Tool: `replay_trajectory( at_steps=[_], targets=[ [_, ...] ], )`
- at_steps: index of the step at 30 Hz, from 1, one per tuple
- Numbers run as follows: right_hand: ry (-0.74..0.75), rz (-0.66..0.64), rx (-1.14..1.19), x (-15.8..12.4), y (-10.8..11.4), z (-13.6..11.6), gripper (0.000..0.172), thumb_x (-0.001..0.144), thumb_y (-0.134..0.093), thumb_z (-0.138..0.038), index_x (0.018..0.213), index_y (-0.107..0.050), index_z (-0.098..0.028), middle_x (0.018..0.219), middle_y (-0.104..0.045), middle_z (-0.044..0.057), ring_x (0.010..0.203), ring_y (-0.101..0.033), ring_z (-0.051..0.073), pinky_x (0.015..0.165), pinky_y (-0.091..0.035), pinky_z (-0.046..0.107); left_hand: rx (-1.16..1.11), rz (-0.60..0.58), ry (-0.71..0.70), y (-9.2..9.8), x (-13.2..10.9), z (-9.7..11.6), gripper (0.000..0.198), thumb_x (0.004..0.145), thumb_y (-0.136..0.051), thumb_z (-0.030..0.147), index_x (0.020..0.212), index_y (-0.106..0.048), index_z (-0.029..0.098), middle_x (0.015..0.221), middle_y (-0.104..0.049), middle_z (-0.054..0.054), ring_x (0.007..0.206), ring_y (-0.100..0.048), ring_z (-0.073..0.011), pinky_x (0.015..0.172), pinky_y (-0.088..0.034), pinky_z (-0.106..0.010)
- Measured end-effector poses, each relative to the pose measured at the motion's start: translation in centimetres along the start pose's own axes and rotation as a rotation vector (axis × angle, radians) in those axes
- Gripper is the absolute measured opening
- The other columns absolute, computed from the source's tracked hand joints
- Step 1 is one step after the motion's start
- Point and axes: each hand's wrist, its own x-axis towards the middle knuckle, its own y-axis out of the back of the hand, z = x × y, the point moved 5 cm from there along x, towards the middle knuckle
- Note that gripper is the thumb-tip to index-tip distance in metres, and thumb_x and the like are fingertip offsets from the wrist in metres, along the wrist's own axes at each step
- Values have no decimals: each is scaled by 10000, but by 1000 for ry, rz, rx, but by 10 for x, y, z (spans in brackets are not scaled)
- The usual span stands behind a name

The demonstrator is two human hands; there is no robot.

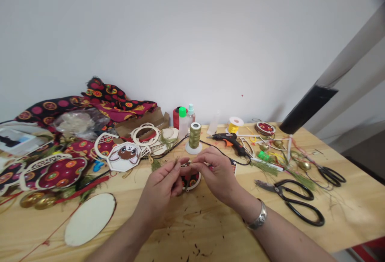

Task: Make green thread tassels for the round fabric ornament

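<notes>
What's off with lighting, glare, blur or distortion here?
Head view: the wall is brightest around its middle, with a soft shadow left of the black tube; head view: pale glare on the tabletop at right; head view: wide-angle stretch towards the edges, dark top-right corner; head view: fine detail between left hand and right hand too soft to read.

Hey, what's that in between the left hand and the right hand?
Between the left hand and the right hand, the head view shows a small, dark patterned piece with a pale curved edge, partly hidden.
</notes>
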Motion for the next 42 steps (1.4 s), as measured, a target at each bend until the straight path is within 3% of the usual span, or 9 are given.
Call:
replay_trajectory(
  at_steps=[7,11,22,26,31,34,37,42],
  targets=[
    [22,-112,-54,0,-4,-6,163,764,-618,-65,682,-685,-188,678,-620,-4,704,-539,126,697,-419,255,69,-36,-13,-4,0,1,267,830,-562,349,913,-686,128,444,-372,66,427,-261,-68,429,-155,-230],
    [129,-181,-144,-3,-9,-7,160,801,-607,-117,703,-703,-200,629,-602,-3,699,-499,137,713,-404,270,68,-42,11,-5,-1,0,268,819,-575,358,910,-691,134,472,-368,60,440,-265,-72,425,-155,-224],
    [470,-326,-575,-15,-18,-22,186,868,-464,-123,764,-615,-153,825,-635,63,766,-460,179,716,-344,344,-13,-39,64,-6,1,-7,230,782,-621,363,775,-675,140,502,-353,61,448,-257,-64,415,-166,-205],
    [276,-253,-346,-11,-18,-13,159,834,-509,-133,753,-642,-161,794,-638,61,780,-508,173,742,-380,323,-5,-4,61,-5,0,-4,252,782,-614,364,838,-681,128,443,-382,66,407,-271,-63,408,-159,-210],
    [-325,-140,262,-2,-15,20,121,751,-611,-202,657,-677,-164,649,-628,16,628,-538,134,630,-409,268,-25,60,43,0,-1,2,294,804,-586,373,931,-655,117,405,-465,56,372,-254,-49,413,-161,-206],
    [-583,-105,587,-2,-17,32,161,690,-679,-311,675,-686,-151,603,-630,-1,558,-515,115,588,-402,255,-76,104,21,4,1,4,298,804,-588,364,956,-638,113,546,-622,-16,374,-271,-38,412,-184,-206],
    [-629,-73,652,-2,-15,36,214,665,-696,-354,701,-690,-143,598,-634,-2,536,-503,100,577,-394,245,-120,137,9,6,2,4,296,794,-603,348,959,-629,104,754,-712,-107,375,-283,-21,405,-192,-201],
    [-642,-49,705,-3,-14,37,231,646,-711,-354,721,-697,-136,653,-659,16,566,-517,99,602,-396,241,-160,153,-14,6,2,6,282,781,-621,330,945,-632,101,805,-729,-134,372,-287,-9,401,-197,-186]
  ],
)
